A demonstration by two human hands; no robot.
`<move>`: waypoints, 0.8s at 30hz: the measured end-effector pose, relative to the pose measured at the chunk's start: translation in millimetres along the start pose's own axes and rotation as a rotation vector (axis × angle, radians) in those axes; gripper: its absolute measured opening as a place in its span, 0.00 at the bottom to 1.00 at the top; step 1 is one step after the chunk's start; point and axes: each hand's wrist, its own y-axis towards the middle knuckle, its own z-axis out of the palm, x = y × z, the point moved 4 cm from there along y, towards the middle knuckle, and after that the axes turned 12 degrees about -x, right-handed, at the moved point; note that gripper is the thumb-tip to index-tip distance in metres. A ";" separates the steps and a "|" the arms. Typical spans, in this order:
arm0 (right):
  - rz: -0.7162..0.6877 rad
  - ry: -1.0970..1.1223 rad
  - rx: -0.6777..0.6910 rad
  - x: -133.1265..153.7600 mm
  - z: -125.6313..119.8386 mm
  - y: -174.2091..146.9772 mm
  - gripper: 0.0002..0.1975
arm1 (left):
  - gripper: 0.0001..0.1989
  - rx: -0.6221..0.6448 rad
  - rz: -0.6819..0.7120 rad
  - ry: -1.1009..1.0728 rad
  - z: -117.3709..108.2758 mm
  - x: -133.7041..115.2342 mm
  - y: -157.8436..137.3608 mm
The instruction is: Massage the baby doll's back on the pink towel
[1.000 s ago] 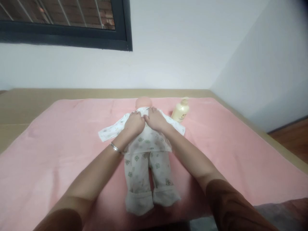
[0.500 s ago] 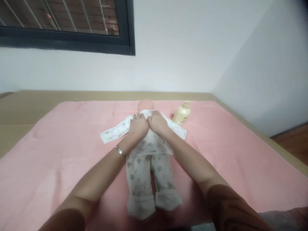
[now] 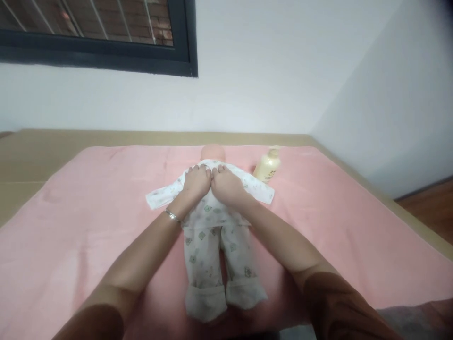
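Note:
A baby doll [image 3: 213, 152] lies stretched out on a pink sheet, its bald head away from me and no face showing. It wears a white patterned shirt [image 3: 208, 208] and matching trousers [image 3: 203, 255] with turned-up cuffs. Side by side on the upper part of the shirt, just below the doll's head, rest my left hand [image 3: 197, 180] and my right hand [image 3: 228, 186]. Both have their fingers bent in against the cloth, thumbs close together. Whether they pinch any fabric is hidden. The shirt's sleeves spread out to both sides.
A cream pump bottle [image 3: 267, 167] stands on the pink sheet [image 3: 106, 212], right of the doll's head and close to its sleeve. Behind the sheet runs a tan edge [image 3: 159, 138] against a white wall. A dark-framed window [image 3: 184, 61] is at upper left.
My hands have slid slightly left on the doll's upper body, and their fingers have drawn in from a more spread pose. The view has shifted a little. The bottle stands as before.

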 end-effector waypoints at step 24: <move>0.067 0.040 -0.044 -38.6 4.7 21.5 0.20 | 0.24 -0.144 0.084 0.078 -6.0 -24.4 -22.4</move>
